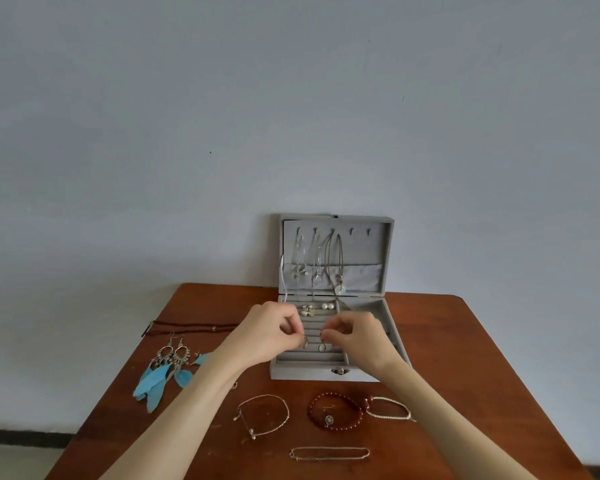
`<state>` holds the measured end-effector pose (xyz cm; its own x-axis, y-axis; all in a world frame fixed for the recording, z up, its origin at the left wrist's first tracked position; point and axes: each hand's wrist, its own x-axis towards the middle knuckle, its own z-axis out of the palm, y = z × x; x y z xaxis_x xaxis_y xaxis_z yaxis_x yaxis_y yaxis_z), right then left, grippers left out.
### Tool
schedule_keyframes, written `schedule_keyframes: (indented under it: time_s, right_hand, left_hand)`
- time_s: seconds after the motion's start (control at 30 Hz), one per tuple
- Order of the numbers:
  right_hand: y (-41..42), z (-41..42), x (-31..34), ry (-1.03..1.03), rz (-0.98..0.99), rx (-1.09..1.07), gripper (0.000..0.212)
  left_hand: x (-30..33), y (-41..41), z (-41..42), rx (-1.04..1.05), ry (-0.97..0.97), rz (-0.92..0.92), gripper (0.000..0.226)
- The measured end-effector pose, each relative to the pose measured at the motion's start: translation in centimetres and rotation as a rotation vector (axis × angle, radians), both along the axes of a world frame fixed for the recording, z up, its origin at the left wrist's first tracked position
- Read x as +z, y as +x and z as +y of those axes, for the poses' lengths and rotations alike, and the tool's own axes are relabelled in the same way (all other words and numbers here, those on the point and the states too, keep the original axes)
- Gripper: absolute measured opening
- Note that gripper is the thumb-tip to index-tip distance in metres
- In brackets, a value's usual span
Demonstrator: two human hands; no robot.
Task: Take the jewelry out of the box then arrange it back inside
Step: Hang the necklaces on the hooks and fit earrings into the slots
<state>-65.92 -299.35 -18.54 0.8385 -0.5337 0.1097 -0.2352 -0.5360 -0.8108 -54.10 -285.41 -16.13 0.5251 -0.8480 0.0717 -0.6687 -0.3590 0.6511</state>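
Over jewelry box [336,374], pinching hands [269,336]

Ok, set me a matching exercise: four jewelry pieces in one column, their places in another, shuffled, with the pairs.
1. feather earrings
2. red bead bracelet
3. pearl studs
4. pendant necklaces

A. hanging in the open lid
B. on the table, left of the jewelry box
C. in the box's tray, far end
D. on the table, in front of the box

Pairs: 1-B, 2-D, 3-C, 4-A
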Motion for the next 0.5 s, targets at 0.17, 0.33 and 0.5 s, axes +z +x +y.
schedule_keyframes:
  time_s: [0.17, 0.33, 0.5]
  right_hand:
    - [-0.2, -1.5, -0.9, -0.022, 0.063, -0.032, 0.006]
    - [0.6, -2.6, -1.5, -0.076, 0.123, 0.006, 0.009]
    - [2.1, -4.2, -2.0, -0.062, 0.132, -0.065, 0.009]
  left_hand:
    - [0.2, -0.2, -2.6, -0.059, 0.078, 0.031, 0.008]
    - [-0.7, 0.8, -4.6, -0.03, 0.153, 0.011, 0.003]
    - [-1.0, 2.2, -6.9, -0.001, 0.221, -0.165, 0.012]
